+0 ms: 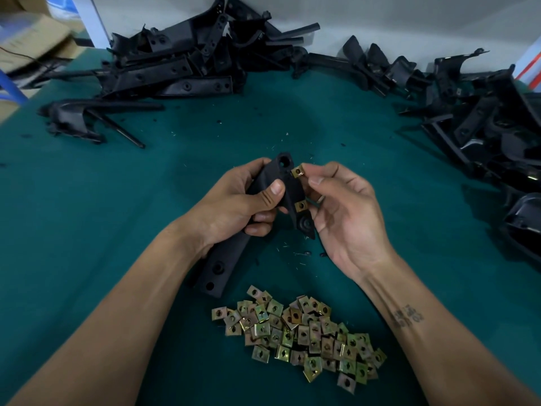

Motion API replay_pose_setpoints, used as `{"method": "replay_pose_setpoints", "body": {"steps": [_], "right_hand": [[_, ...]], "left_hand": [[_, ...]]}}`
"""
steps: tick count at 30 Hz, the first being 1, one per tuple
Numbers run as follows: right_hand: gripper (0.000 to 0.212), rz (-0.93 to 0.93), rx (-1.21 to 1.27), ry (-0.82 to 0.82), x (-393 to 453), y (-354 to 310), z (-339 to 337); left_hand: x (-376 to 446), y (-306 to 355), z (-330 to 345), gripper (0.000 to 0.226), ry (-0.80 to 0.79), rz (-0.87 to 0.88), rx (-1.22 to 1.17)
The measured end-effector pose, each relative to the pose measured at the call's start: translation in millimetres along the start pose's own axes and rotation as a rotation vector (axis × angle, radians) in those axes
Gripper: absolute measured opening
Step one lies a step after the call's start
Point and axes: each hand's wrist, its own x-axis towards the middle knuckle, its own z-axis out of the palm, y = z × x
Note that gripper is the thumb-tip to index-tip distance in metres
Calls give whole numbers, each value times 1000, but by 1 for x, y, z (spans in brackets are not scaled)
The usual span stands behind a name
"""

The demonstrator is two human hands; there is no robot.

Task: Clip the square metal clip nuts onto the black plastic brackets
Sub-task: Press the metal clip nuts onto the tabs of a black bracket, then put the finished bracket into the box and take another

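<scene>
Head view: left hand [234,206] grips the bracket [272,200] above mid-bench; right hand [342,212] pinches a nut [297,171] at its upper tab. Held skewed, the nut could jam or slip.

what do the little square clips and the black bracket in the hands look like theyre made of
Square clips: apparently thin stamped sheet metal with a yellowish, iridescent plating, judging by the gold-green sheen and punched centre holes.
Black bracket, gripped by the left hand: probably moulded plastic, matte black, with dull highlights and moulded round holes.
</scene>
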Motion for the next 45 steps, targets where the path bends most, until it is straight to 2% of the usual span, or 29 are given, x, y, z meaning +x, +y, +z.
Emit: {"method": "replay_pose_setpoints", "body": {"steps": [5,18,22,25,27,30,32,33,35,37,41,45], "right_hand": [[18,44,51,-111,1,-3,-7],[17,74,-21,-256,-1,-6,-7],[20,86,-15,-272,-1,-8,-7],[34,89,-37,-283,-3,-17,-8],[43,73,-43,-271,-7,-25,-5],[36,-39,-137,-101,-26,-35,6],[25,-157,-372,28,-56,-41,10],[22,-200,-465,56,-75,-43,11],[19,-272,-584,144,-117,-46,6],[13,-338,-595,284,-160,-52,-12],[20,-345,-238,680,-251,-74,-65],[17,-253,78,1104,-356,-73,-121]], "left_hand": [[0,0,-1,21,11,5,-2],[-2,3,0,27,0,-7,5],[-4,3,0,19,-3,-5,3],[-4,7,4,19,32,31,-20],[-5,13,14,19,129,96,-76],[-9,27,41,30,372,186,-232],[-13,32,69,34,496,224,-255],[-16,31,85,33,508,238,-237],[-24,22,126,26,406,247,-199],[-34,7,175,17,206,267,-138],[-64,-35,275,28,-192,329,150],[-111,-101,373,50,-405,186,588]]}}
